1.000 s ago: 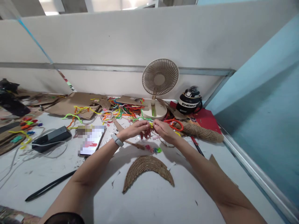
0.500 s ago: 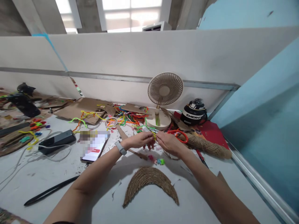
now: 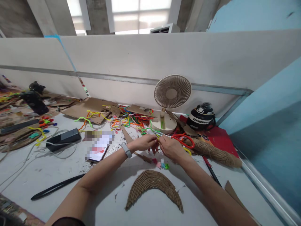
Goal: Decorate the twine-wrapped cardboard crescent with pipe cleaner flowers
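Observation:
My left hand (image 3: 145, 143) and my right hand (image 3: 171, 147) meet above the white table, fingers pinched together on a small piece of coloured pipe cleaner (image 3: 157, 138) held between them. A white band sits on my left wrist (image 3: 126, 150). Just below the hands lie small pink, blue and green pipe-cleaner shapes (image 3: 161, 164). Nearer to me lies a crescent of coiled jute rope (image 3: 154, 187). A heap of loose coloured pipe cleaners (image 3: 127, 118) lies behind the hands.
A small beige desk fan (image 3: 171, 100) stands at the back, with a black helmet-like object (image 3: 201, 116) on a red sheet (image 3: 217, 138) to its right. Orange scissors (image 3: 183, 140), a jute roll (image 3: 216, 153), a phone (image 3: 98, 147), a power bank (image 3: 63, 138), a black stick (image 3: 56, 187) and cardboard pieces (image 3: 87, 108) lie around.
The camera has tilted up and shifted, so everything sits lower and more to the right. My hands stay pinched together on the pipe cleaner, fingers working it slightly.

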A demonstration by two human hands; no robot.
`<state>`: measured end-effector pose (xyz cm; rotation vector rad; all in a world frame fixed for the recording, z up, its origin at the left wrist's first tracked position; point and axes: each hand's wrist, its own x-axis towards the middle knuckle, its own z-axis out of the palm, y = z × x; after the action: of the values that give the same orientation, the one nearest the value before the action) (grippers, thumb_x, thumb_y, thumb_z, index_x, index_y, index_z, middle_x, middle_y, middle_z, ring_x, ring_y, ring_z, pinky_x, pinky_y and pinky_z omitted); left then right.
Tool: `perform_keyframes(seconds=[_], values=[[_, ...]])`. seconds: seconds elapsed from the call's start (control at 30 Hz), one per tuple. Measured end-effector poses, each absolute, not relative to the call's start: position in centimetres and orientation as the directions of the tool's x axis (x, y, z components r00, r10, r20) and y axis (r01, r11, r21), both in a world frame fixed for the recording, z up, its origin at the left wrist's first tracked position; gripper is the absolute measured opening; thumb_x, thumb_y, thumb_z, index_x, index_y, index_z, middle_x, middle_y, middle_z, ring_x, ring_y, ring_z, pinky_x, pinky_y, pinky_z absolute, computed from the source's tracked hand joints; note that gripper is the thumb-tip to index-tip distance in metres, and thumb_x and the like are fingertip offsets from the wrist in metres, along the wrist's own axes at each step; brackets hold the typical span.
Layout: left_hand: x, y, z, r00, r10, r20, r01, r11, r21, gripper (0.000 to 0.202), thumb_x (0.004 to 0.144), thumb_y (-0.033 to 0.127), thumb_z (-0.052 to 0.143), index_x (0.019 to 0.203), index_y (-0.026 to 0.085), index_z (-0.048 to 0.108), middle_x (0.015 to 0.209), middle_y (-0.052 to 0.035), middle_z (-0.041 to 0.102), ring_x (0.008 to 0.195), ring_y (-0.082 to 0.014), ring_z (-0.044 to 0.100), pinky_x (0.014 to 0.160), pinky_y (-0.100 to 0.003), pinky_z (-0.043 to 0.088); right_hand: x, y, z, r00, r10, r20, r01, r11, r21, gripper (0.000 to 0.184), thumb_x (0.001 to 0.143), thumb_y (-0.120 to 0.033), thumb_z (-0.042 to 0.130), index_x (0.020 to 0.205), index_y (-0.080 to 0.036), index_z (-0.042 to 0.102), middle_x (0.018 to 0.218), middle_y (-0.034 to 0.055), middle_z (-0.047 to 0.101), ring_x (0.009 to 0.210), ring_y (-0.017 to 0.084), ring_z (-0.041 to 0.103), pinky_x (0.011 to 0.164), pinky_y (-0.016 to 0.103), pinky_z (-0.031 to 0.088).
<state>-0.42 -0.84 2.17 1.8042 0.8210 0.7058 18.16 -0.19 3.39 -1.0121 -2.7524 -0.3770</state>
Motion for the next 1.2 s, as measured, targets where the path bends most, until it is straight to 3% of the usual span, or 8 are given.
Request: perform_keyframes(seconds=[0.07, 0.23, 0.33, 0.57, 0.73, 0.87, 1.0, 1.2], values=[[-0.4, -0.8, 2.2, 0.590, 0.800, 0.108, 0.192, -0.270, 0.943, 0.036, 0.091, 0.051, 0.042, 0.082, 0.016, 0.049, 0.067, -0.0005, 0.058, 0.054, -0.0103, 0.056, 0.045, -0.020, 0.041, 18.2, -0.1, 3.4, -0.725, 0.624, 0.292, 0.665, 0.745, 0.058, 0.021, 0.093, -0.021, 0.033, 0.089, -0.017, 0.053, 0.084, 0.0105, 0.061, 0.073, 0.022, 0.058, 0.057, 0.030, 0.038], [-0.8, -0.9, 2.7, 0.609, 0.782, 0.132, 0.129, -0.261, 0.957, 0.042, 0.091, 0.057, 0.038, 0.086, 0.017, 0.049, 0.073, -0.0014, 0.058, 0.060, -0.0109, 0.057, 0.050, -0.021, 0.043, 18.6, 0.0, 4.4, -0.638, 0.697, 0.327, 0.562, 0.713, -0.420, 0.025, 0.095, -0.030, 0.027, 0.076, -0.023, 0.042, 0.069, 0.0015, 0.053, 0.062, 0.017, 0.050, 0.058, 0.029, 0.039], [-1.1, -1.1, 3.1, 0.652, 0.748, 0.122, 0.094, -0.240, 0.966, 0.043, 0.089, 0.059, 0.042, 0.085, 0.017, 0.049, 0.072, -0.0017, 0.059, 0.059, -0.0110, 0.057, 0.052, -0.022, 0.042, 18.7, -0.1, 4.7, -0.645, 0.700, 0.308, 0.476, 0.682, -0.555, 0.025, 0.094, -0.032, 0.028, 0.072, -0.024, 0.038, 0.064, -0.0006, 0.047, 0.059, 0.016, 0.046, 0.056, 0.029, 0.038], [-1.5, -1.5, 3.5, 0.667, 0.735, 0.122, 0.019, -0.180, 0.984, 0.040, 0.090, 0.056, 0.043, 0.088, 0.017, 0.053, 0.077, -0.0026, 0.061, 0.063, -0.0118, 0.057, 0.056, -0.023, 0.043, 18.7, -0.1, 4.8, -0.650, 0.705, 0.282, 0.504, 0.679, -0.534, 0.024, 0.092, -0.034, 0.030, 0.072, -0.023, 0.038, 0.066, -0.0009, 0.047, 0.060, 0.016, 0.044, 0.057, 0.029, 0.035], [-1.0, -1.5, 3.4, 0.596, 0.779, 0.193, 0.080, -0.297, 0.951, 0.044, 0.089, 0.060, 0.039, 0.087, 0.017, 0.049, 0.071, -0.0013, 0.058, 0.060, -0.0122, 0.054, 0.053, -0.023, 0.040, 18.5, -0.1, 4.6, -0.611, 0.733, 0.300, 0.533, 0.661, -0.529, 0.024, 0.092, -0.034, 0.029, 0.073, -0.023, 0.040, 0.066, -0.0004, 0.048, 0.060, 0.017, 0.047, 0.059, 0.029, 0.036], [-0.7, -1.5, 3.1, 0.567, 0.786, 0.247, 0.172, -0.407, 0.897, 0.042, 0.091, 0.057, 0.036, 0.090, 0.016, 0.046, 0.074, -0.0009, 0.054, 0.063, -0.0113, 0.052, 0.059, -0.024, 0.043, 18.1, -0.4, 4.3, -0.526, 0.779, 0.341, 0.582, 0.622, -0.524, 0.023, 0.092, -0.034, 0.030, 0.073, -0.024, 0.039, 0.062, -0.0013, 0.048, 0.058, 0.017, 0.047, 0.057, 0.027, 0.035], [-0.5, -1.4, 2.8, 0.545, 0.803, 0.241, 0.249, -0.430, 0.868, 0.035, 0.093, 0.052, 0.037, 0.093, 0.017, 0.044, 0.077, 0.0000, 0.053, 0.066, -0.0111, 0.050, 0.061, -0.024, 0.042, 17.8, -0.7, 4.2, -0.447, 0.810, 0.378, 0.607, 0.586, -0.537, 0.024, 0.092, -0.034, 0.030, 0.073, -0.023, 0.041, 0.062, -0.0005, 0.050, 0.058, 0.017, 0.049, 0.057, 0.027, 0.035], [-0.6, -1.2, 2.8, 0.557, 0.792, 0.250, 0.227, -0.434, 0.872, 0.030, 0.095, 0.045, 0.034, 0.088, 0.017, 0.042, 0.078, 0.0000, 0.049, 0.067, -0.0114, 0.046, 0.063, -0.025, 0.041, 17.6, -0.7, 4.0, -0.453, 0.828, 0.329, 0.587, 0.555, -0.589, 0.026, 0.091, -0.036, 0.030, 0.073, -0.022, 0.044, 0.064, 0.0002, 0.052, 0.061, 0.016, 0.049, 0.059, 0.027, 0.036]])
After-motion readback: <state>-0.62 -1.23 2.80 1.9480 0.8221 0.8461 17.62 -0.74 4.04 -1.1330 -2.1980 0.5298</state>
